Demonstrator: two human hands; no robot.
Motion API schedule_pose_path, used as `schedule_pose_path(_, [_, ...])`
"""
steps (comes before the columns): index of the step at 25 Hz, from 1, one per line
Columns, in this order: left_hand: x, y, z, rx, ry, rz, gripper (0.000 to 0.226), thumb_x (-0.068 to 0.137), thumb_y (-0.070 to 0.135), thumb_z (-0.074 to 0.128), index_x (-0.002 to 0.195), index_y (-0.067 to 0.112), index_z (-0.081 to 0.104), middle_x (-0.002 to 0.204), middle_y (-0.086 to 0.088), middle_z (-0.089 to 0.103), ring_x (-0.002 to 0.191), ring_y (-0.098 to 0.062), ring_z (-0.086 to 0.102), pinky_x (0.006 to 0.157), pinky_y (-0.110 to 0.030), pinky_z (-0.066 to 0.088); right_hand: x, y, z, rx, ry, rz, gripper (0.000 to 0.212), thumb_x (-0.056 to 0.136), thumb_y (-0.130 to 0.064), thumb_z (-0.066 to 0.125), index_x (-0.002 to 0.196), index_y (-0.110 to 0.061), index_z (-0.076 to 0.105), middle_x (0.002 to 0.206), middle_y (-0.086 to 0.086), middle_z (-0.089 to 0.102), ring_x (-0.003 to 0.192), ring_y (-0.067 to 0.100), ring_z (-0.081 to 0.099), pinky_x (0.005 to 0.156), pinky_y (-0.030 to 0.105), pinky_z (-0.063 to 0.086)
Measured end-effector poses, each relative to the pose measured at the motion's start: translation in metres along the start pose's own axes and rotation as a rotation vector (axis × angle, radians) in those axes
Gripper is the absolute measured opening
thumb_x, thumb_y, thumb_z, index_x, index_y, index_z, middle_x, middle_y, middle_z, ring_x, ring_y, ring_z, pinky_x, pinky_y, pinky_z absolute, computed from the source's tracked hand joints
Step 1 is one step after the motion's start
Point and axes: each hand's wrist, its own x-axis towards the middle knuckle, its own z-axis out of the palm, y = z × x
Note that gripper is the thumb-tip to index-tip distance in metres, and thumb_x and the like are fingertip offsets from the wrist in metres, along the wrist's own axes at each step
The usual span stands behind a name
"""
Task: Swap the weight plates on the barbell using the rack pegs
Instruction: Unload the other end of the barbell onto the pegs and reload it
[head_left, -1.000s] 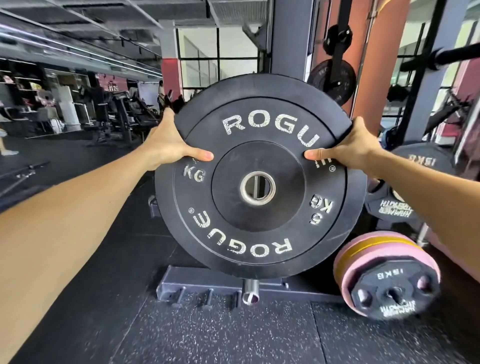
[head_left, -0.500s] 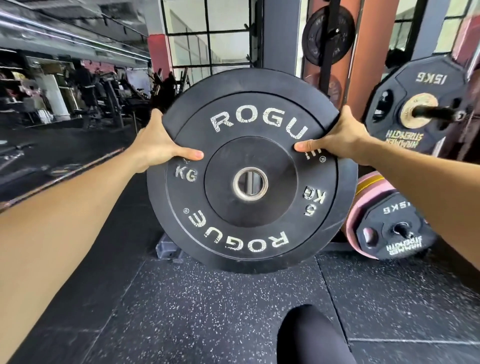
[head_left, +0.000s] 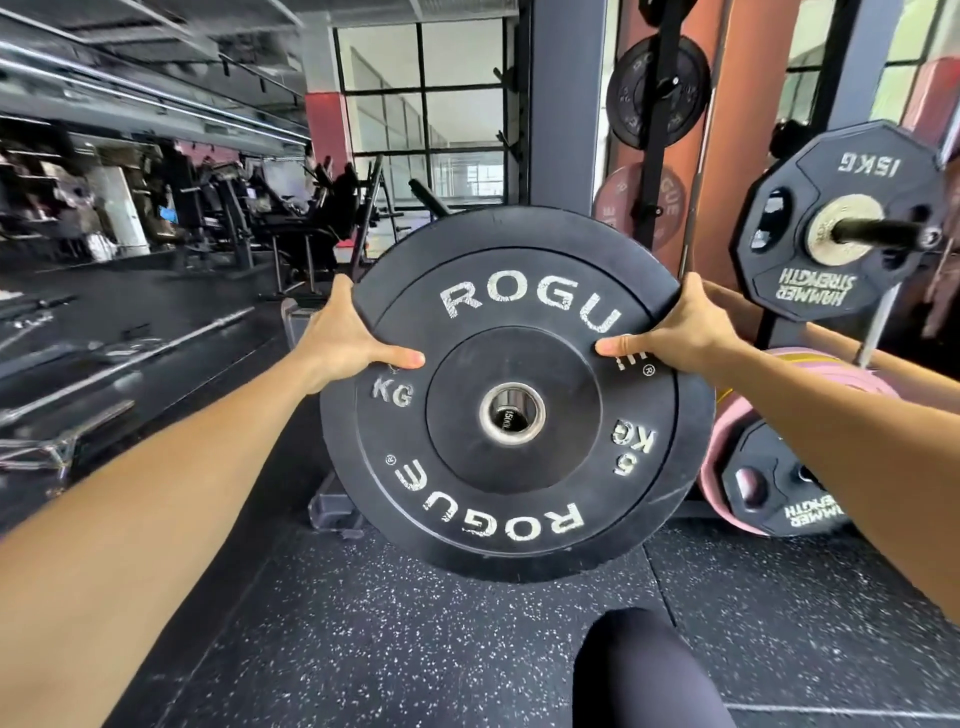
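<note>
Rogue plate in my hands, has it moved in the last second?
Yes. The Rogue plate now hangs past the rack base, hiding the floor peg that showed under it earlier: it has come down or back toward the person.

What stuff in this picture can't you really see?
- Head view: the Rogue plate covers whatever is behind it, including most of the rack base.
- The left hand and right hand have fingers hidden behind the plate's rim.
- The pink plate is partly covered by the right arm.
- The gym at far left is blurred.
</note>
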Motion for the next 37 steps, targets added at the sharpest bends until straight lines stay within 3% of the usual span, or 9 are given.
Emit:
schedule_pose_path(3, [0.009,-0.015,0.010,-0.003,-0.007,0.001,0.099,0.031,0.050,0.099,0.105,0.029,0.038,0.098,0.017,0.057,0.092,-0.009,0.055,0.075,-0.035,0.045,0.004,0.010,0.013,0.007,-0.002,0.009,0.111,0.019,-0.061,0.093,0.109,-0.022,0.040,0.111,-0.003,0.058,0.105,0.022,0.057,0.086,0.038,0.050])
schedule_pose_path(6, [0.014,-0.026,0.018,-0.005,-0.029,-0.008,0.100,0.031,0.049,0.099,0.108,0.029,0.038,0.100,0.018,0.059,0.098,-0.013,0.056,0.080,-0.036,0.046,0.008,0.020,0.025,0.000,-0.004,0.012,0.112,0.023,-0.060,0.094,0.112,-0.022,0.039,0.113,-0.005,0.056,0.110,0.023,0.056,0.093,0.041,0.050])
schedule_pose_path(11, [0.013,-0.037,0.025,-0.049,0.011,0.024,0.099,0.032,0.049,0.099,0.109,0.032,0.038,0.097,0.022,0.060,0.091,0.007,0.051,0.064,-0.021,0.042,0.008,0.029,0.033,0.032,0.062,-0.047,0.106,0.026,-0.056,0.095,0.109,-0.017,0.041,0.112,-0.004,0.061,0.109,0.021,0.058,0.091,0.041,0.051])
schedule_pose_path(16, [0.008,-0.045,0.031,-0.073,0.097,0.090,0.098,0.032,0.051,0.097,0.108,0.035,0.037,0.097,0.025,0.059,0.091,0.008,0.050,0.068,-0.018,0.040,0.003,0.034,0.038,0.055,0.132,-0.135,0.100,0.030,-0.056,0.095,0.106,-0.018,0.041,0.111,-0.004,0.061,0.106,0.020,0.057,0.086,0.035,0.048])
schedule_pose_path(21, [0.034,-0.051,0.041,-0.074,0.075,0.079,0.101,0.035,0.048,0.098,0.114,0.031,0.037,0.100,0.025,0.058,0.092,0.005,0.053,0.069,-0.016,0.039,0.026,0.036,0.045,0.071,0.120,-0.147,0.101,0.030,-0.056,0.095,0.108,-0.020,0.042,0.113,-0.004,0.062,0.107,0.018,0.057,0.086,0.035,0.048])
schedule_pose_path(27, [0.082,-0.061,0.057,-0.075,0.056,0.069,0.101,0.038,0.045,0.099,0.116,0.031,0.036,0.103,0.023,0.058,0.102,-0.012,0.055,0.077,-0.024,0.041,0.072,0.040,0.061,0.069,0.099,-0.125,0.100,0.032,-0.055,0.095,0.109,-0.020,0.042,0.114,-0.005,0.060,0.106,0.017,0.056,0.083,0.033,0.046])
schedule_pose_path(37, [0.188,-0.085,0.099,-0.070,0.053,0.071,0.102,0.038,0.044,0.100,0.116,0.032,0.034,0.099,0.028,0.051,0.106,-0.015,0.051,0.085,-0.031,0.039,0.174,0.052,0.098,0.037,0.108,-0.130,0.097,0.037,-0.050,0.096,0.109,-0.014,0.041,0.113,-0.001,0.061,0.107,0.021,0.058,0.088,0.042,0.051])
